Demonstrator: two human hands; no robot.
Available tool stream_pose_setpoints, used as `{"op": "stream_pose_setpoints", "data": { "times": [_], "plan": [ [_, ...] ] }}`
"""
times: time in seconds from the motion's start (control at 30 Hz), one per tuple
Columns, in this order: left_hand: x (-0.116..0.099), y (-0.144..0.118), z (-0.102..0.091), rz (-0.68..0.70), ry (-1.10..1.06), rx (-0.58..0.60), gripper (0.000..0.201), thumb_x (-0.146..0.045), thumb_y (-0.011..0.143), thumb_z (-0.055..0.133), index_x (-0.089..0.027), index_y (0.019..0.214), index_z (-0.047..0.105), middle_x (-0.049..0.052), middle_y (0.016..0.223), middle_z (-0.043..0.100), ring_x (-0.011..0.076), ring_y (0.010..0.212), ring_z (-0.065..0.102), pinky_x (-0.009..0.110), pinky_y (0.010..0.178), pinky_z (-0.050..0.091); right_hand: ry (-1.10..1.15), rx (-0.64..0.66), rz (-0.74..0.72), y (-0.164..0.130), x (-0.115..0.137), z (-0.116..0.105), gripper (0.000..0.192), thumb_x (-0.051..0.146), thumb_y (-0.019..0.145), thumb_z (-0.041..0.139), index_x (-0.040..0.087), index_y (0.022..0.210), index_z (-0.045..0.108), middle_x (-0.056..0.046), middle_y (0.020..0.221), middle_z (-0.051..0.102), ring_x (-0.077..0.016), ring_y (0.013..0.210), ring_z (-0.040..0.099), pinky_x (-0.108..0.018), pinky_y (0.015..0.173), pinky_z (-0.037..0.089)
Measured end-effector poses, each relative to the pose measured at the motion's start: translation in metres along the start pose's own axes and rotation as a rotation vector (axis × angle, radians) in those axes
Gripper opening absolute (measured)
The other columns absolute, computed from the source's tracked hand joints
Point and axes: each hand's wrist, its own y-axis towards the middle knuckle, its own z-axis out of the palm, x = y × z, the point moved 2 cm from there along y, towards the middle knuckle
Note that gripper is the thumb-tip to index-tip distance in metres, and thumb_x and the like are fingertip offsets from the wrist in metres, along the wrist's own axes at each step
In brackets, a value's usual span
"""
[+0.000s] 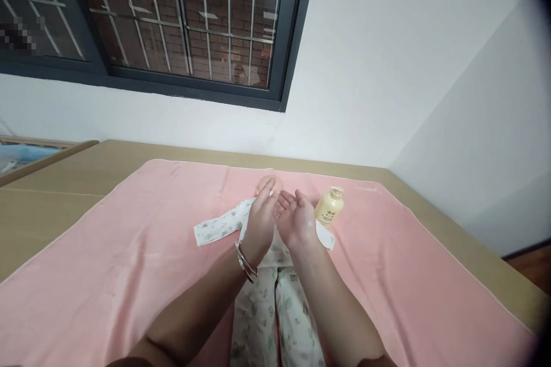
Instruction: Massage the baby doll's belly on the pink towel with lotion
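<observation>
My left hand (259, 223) is raised with its fingers stretched out, the palm turned toward the other hand; a bracelet (247, 262) circles the wrist. Close beside it, my right hand (298, 222) is palm up with fingers loosely curved and nothing visible in it. Beneath both hands lies a white long-sleeved printed top (224, 226), its middle largely hidden. Matching printed trousers (256, 318) extend from it toward me between my forearms. Beyond my fingertips a peach-coloured rounded thing (263, 182) shows in part. A pale yellow bottle (329, 206) with a cap is just right of my right hand.
A pink cloth (172, 275) covers most of the tan surface (64, 180). White wall (357, 69) rises behind it, with a dark-framed barred window (282, 69) at upper left. A raised edge (51, 161) runs along the far left, with something light blue (26, 153) past it.
</observation>
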Motion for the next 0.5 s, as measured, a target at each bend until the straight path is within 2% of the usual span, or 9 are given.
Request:
{"op": "stream_pose_setpoints", "data": {
  "times": [0.1, 0.2, 0.37, 0.5],
  "plan": [
    [-0.011, -0.001, -0.012, 0.045, 0.074, 0.006, 0.042, -0.03, 0.092, 0.042, -0.021, 0.131, 0.054, 0.005, 0.146, 0.046, 0.0216, 0.139, 0.037, 0.037, 0.115, 0.034, -0.129, 0.099, -0.016, 0.005, -0.006, 0.001, 0.07, 0.034, 0.094, -0.008, 0.01, 0.133, 0.045, -0.021, 0.12, 0.06, -0.0232, 0.115, 0.06, -0.043, 0.088, 0.051],
    [-0.015, 0.001, -0.015, 0.059, 0.184, 0.093, 0.038, -0.026, 0.087, 0.048, -0.02, 0.124, 0.06, 0.005, 0.138, 0.055, 0.0241, 0.133, 0.045, 0.04, 0.112, 0.037, -0.091, 0.068, -0.077, 0.004, -0.011, -0.006, 0.069, 0.032, 0.094, -0.006, 0.015, 0.121, 0.054, -0.019, 0.106, 0.065, -0.0241, 0.112, 0.061, -0.044, 0.088, 0.05],
    [-0.005, 0.003, -0.003, 0.138, 0.447, 0.217, 0.03, -0.019, 0.083, 0.051, -0.017, 0.109, 0.066, 0.008, 0.123, 0.065, 0.0266, 0.12, 0.055, 0.042, 0.106, 0.041, 0.064, -0.072, -0.092, -0.007, -0.005, -0.006, 0.073, 0.039, 0.093, -0.006, 0.013, 0.116, 0.058, -0.017, 0.09, 0.066, -0.0263, 0.104, 0.063, -0.046, 0.092, 0.048],
    [0.008, 0.004, 0.006, 0.191, 0.508, 0.284, 0.025, -0.02, 0.088, 0.044, -0.02, 0.1, 0.067, 0.007, 0.11, 0.069, 0.0241, 0.107, 0.061, 0.04, 0.097, 0.047, 0.115, -0.005, -0.084, -0.011, -0.001, 0.002, 0.086, 0.045, 0.089, -0.015, 0.006, 0.117, 0.057, -0.019, 0.092, 0.066, -0.0273, 0.102, 0.064, -0.044, 0.093, 0.048]
  ]
}}
